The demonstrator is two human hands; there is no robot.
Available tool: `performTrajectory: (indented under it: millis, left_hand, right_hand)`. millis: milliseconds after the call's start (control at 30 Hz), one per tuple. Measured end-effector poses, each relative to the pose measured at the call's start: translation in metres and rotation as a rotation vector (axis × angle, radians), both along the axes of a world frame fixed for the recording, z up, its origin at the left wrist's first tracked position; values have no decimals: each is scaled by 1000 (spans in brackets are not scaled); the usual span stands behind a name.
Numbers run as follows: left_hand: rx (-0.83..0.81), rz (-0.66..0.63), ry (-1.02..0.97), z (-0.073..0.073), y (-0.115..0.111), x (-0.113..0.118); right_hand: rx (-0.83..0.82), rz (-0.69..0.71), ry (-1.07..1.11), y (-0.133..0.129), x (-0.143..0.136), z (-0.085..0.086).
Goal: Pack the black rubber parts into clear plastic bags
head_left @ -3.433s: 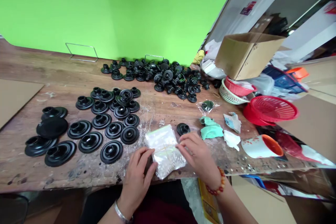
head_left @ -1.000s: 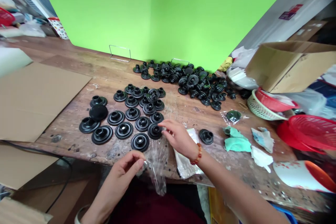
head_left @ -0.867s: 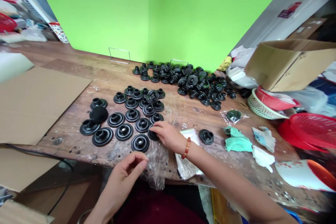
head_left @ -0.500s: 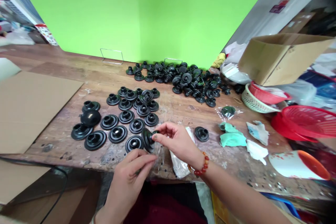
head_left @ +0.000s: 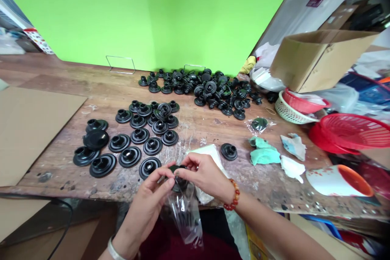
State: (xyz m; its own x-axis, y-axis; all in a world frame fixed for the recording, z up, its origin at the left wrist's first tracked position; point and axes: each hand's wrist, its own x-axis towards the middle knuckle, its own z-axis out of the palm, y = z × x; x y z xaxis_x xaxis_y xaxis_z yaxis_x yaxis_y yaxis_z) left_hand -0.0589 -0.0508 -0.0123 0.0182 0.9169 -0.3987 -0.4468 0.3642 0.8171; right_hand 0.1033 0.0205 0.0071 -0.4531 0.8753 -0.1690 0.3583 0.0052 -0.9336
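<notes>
My left hand [head_left: 148,203] pinches the mouth of a clear plastic bag [head_left: 187,217] that hangs down over the table's front edge. A round black plastic part with a stepped flange and short neck [head_left: 179,186] is at the bag's mouth, partly hidden by fingers. My right hand [head_left: 209,176] is closed on this part with thumb and fingertips. How far the part sits inside the bag I cannot tell. Under the right hand lies a stack of clear bags [head_left: 213,153]. One similar black part [head_left: 228,151] rests to its right, and several stand in a group [head_left: 138,135] to the left.
A heap of black parts [head_left: 210,87] lies by the green panel [head_left: 183,16]. Flat cardboard [head_left: 33,126] covers the left side. On the right are a bagged black part [head_left: 258,124], green scraps [head_left: 264,152], a white tube [head_left: 326,185], red baskets [head_left: 353,130] and a carton [head_left: 304,65].
The black part has come down and toward me to the bag's mouth, and my hands have drawn together there. The bag now hangs in full view. The camera view has shifted slightly.
</notes>
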Motion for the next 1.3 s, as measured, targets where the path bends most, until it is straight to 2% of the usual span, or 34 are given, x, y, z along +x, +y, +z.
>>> performTrajectory:
  millis: [67,200,433,633,767,900,1067,1133,1167,1233,1300]
  left_hand:
    - [-80,14,-162,3,2,0]
    - [-166,109,-301,1,4,-2]
    - [-145,77,-314,-9,2,-2]
    - [-150,93,-279,-16,-2,-1]
    - [-163,155,-233,-18,-5,-1]
    - [-162,182,-202,-18,-7,-3]
    - [-154,200,-156,-17,-7,-4]
    - [-145,198,-162,-17,-7,-4]
    - [-130,196,-163,-17,-7,-4]
    - [-54,168,-127,-18,-8,-6]
    - [86,74,-14,-19,-9,-12]
  right_hand:
    - [-3,61,65,1,2,0]
    - [67,107,52,0,10,-4]
    - [199,139,37,-12,6,-9]
    - [-36,-42,202,-21,-4,-16]
    - [-240,-95,290,-24,-8,-15]
    - [-409,-21,318,-26,-6,-10]
    - [-459,46,341,-27,0,-10]
    - [-418,66,302,-27,2,-9]
    - [-344,75,259,-27,3,-8]
    - [-87,92,140,-27,5,-5]
    - [192,144,31,-26,8,0]
